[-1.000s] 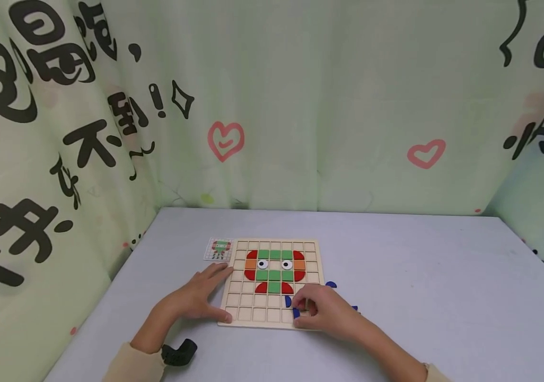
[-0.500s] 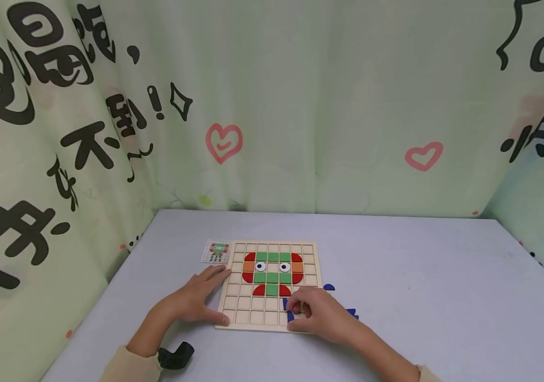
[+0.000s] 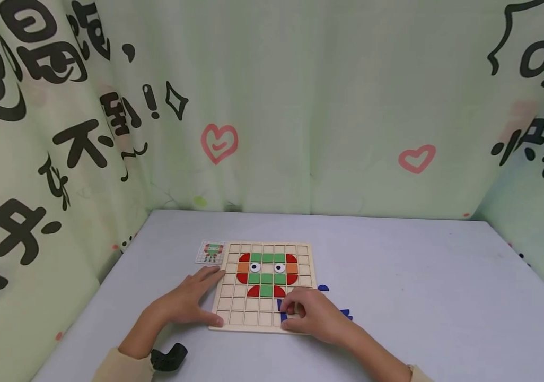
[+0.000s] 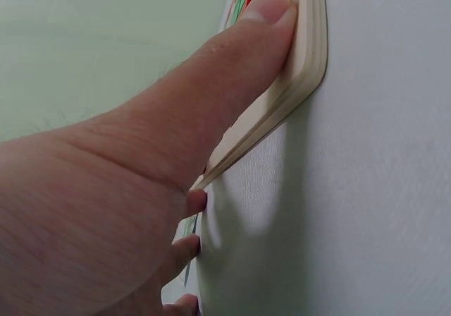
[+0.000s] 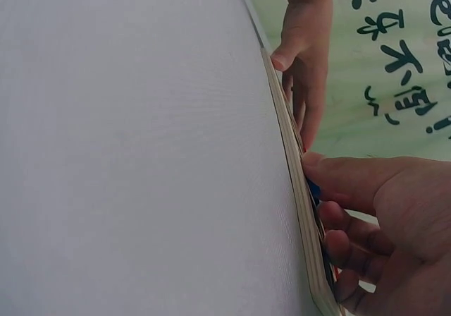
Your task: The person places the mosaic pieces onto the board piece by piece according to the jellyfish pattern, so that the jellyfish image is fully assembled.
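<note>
In the head view, a square wooden grid board [image 3: 243, 317] lies on the table. Red, green and orange pieces and two eye tiles form a face on it. My left hand [image 3: 183, 300] spreads over the board's left side; its thumb [image 4: 268, 9] rests on the near-left corner. Near the board's lower right, my right hand [image 3: 312, 313] has curled fingers and pinches a blue puzzle piece [image 3: 283, 317] low against the grid. Another blue piece [image 3: 279, 304] sits just above it, partly covered by the fingers. The right wrist view shows a blue sliver [image 5: 314, 190] between thumb and fingers.
A small pattern card [image 3: 210, 252] lies at the board's upper left. Loose blue pieces [image 3: 345, 312] and a blue half-round [image 3: 323, 288] lie right of the board. A black object [image 3: 169, 357] is beside the left wrist. Curtains [image 3: 272, 106] surround the table [image 3: 405, 276].
My right fingertips and the lower blue piece have shifted slightly left on the board. My left hand stays in place. The head view has turned a little to the right.
</note>
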A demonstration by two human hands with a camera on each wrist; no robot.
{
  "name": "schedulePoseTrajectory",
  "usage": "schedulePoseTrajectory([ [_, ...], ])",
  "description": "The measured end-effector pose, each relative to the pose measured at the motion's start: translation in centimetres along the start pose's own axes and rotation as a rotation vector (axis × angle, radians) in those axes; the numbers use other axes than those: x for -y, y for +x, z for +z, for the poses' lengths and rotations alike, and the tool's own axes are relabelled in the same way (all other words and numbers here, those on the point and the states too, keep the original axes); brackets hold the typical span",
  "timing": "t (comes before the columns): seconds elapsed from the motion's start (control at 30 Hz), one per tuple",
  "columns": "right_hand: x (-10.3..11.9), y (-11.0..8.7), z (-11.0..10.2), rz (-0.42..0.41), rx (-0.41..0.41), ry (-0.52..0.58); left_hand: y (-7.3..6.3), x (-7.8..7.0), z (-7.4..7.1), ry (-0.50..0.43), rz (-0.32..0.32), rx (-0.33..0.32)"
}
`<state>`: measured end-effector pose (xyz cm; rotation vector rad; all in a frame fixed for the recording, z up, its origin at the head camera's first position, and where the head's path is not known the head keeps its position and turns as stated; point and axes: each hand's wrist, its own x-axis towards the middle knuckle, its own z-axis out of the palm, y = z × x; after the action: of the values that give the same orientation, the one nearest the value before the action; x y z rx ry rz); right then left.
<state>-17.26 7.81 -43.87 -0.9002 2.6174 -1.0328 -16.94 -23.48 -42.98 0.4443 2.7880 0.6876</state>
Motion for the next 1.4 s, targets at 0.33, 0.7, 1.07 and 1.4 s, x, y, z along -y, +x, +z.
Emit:
schedulePoseTrajectory([
  [0.33, -0.2, 0.0, -0.3, -0.017, 0.025, 0.006, 0.1, 0.0, 0.0, 0.0, -0.005, 0.003],
  [0.7, -0.2, 0.2, -0.4, -0.033, 0.017, 0.03, 0.0, 0.3, -0.1, -0.013, 0.003, 0.0],
  [1.07, -2.8, -0.8, -5.0, 0.082, -0.084, -0.052, -0.2, -0.1, 0.0, -0.03, 0.017, 0.008],
  [1.4, -5.5, -0.8, -6.4, 0.072, -0.05, -0.062, -0.2, -0.2, -0.5, -0.018, 0.005, 0.015],
])
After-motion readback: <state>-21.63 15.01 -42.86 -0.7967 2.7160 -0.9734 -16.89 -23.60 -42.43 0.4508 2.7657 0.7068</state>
